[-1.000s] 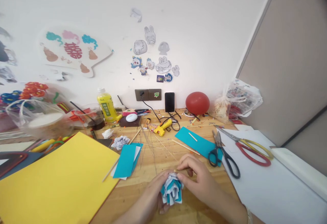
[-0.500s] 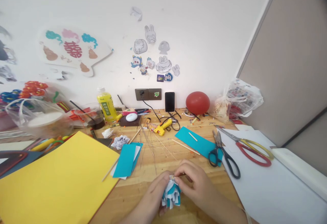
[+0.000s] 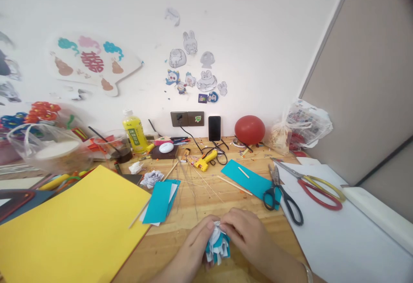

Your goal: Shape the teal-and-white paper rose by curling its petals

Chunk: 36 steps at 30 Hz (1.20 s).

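Note:
Between my two hands, low at the front of the table, is a fringed paper flower in white and turquoise, its cut strips hanging downward. My left hand closes round its left side, thumb near the top. The fingers of my right hand pinch at the flower's white upper end; the exact spot is hidden behind them. Ahead to the left lie turquoise paper pieces over white ones. A longer turquoise strip rests ahead to the right, with black-handled scissors across its end.
Yellow paper covers the left side, white paper the right, with red-and-yellow-handled scissors on it. A yellow glue gun and thin wooden sticks lie mid-table. Behind stand a bottle, a phone and a red balloon.
My right hand has shifted slightly, its fingers curling down closer over the flower's top. The flower has turned a little and moved slightly right. Everything else is still.

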Available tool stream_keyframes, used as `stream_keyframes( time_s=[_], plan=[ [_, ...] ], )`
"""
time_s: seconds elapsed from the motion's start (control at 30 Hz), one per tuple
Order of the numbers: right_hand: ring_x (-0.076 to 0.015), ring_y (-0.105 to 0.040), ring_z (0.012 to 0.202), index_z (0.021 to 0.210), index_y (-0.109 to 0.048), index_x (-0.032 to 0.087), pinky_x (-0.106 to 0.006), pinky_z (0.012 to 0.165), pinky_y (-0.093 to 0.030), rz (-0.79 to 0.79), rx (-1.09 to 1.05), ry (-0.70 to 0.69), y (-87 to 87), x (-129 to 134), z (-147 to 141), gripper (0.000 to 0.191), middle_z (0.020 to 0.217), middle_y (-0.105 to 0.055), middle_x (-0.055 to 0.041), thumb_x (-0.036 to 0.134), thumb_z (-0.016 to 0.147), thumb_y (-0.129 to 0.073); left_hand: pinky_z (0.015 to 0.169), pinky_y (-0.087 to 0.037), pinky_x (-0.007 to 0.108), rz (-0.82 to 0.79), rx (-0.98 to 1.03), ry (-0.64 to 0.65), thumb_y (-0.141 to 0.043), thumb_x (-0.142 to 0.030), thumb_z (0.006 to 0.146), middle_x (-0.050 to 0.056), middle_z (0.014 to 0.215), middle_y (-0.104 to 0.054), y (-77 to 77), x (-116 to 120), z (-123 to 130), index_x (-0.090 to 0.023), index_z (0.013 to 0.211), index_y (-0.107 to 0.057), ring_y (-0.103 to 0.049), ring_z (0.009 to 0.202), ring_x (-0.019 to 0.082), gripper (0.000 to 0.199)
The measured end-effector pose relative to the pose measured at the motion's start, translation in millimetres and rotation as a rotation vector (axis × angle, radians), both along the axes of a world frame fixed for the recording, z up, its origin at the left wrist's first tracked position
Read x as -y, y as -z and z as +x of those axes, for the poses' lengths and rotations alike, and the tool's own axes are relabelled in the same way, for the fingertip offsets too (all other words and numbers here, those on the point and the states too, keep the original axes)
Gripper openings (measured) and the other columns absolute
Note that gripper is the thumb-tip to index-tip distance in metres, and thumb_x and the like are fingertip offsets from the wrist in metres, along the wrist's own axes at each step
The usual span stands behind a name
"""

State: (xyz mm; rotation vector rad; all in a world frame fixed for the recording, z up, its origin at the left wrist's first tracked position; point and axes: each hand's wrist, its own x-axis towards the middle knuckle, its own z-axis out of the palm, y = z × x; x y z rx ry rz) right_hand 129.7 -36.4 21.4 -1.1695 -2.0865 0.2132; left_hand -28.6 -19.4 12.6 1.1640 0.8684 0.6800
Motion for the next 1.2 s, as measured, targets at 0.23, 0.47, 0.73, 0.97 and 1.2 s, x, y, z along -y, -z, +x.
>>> stream_keyframes(
  time_s=[0.23, 0.47, 0.73, 0.97, 1.2],
  plan=[
    [-0.0146, -0.056, 0.062, 0.078, -0.063, 0.018, -0.024, 0.055, -0.042, -0.037, -0.080, -0.084, -2.7, -1.9, 3.7, 0.037, 0.066, -0.060, -0.0032, 0.042, 0.091, -0.038, 0.038, -0.030, 0.019, -0.009, 0.011, -0.009, -0.048, -0.054, 0.076, -0.003, 0.053, -0.049, 2.7, 0.3, -1.0, -0.018, 0.078, -0.058, -0.041, 0.043, 0.010, 0.037],
    [-0.0138, -0.056, 0.057, 0.073, -0.059, 0.019, -0.024, 0.053, -0.038, -0.094, -0.103, 0.026, -4.8, 0.4, -0.9, 0.022, 0.063, -0.062, -0.0009, 0.030, 0.087, -0.046, 0.039, -0.031, 0.020, 0.016, -0.032, -0.011, -0.049, -0.054, 0.075, -0.003, 0.053, -0.047, -3.1, 0.5, 0.7, -0.018, 0.072, -0.057, -0.040, 0.044, 0.010, 0.037],
    [-0.0155, -0.058, 0.061, 0.076, -0.058, 0.020, -0.025, 0.055, -0.038, -0.007, 0.023, 0.052, 3.8, 3.0, -1.9, 0.030, 0.066, -0.063, -0.0022, 0.030, 0.093, -0.036, 0.043, -0.034, 0.020, 0.065, -0.013, -0.025, -0.047, -0.046, 0.080, -0.003, 0.059, -0.048, 0.6, -1.0, -1.9, -0.019, 0.071, -0.057, -0.043, 0.052, 0.012, 0.031],
    [-0.0173, -0.057, 0.062, 0.075, -0.058, 0.020, -0.028, 0.057, -0.038, -0.005, 0.010, 0.065, 6.2, 3.6, -5.0, 0.031, 0.066, -0.063, -0.0040, 0.029, 0.093, -0.034, 0.038, -0.030, 0.019, 0.031, 0.016, -0.037, -0.047, -0.046, 0.080, -0.004, 0.053, -0.046, 5.5, -1.0, -0.1, -0.019, 0.062, -0.050, -0.039, 0.044, 0.010, 0.032],
    [-0.0131, -0.053, 0.059, 0.103, -0.051, 0.021, -0.022, 0.054, -0.044, -0.327, -0.647, 0.076, 4.6, -1.3, 0.0, 0.024, 0.065, -0.051, 0.0028, 0.037, 0.088, -0.042, 0.034, -0.029, 0.019, -0.181, 0.005, -0.051, -0.045, -0.049, 0.076, -0.004, 0.045, -0.049, 2.4, -3.0, 2.3, -0.019, 0.066, -0.054, -0.041, 0.037, 0.010, 0.033]
  ],
)
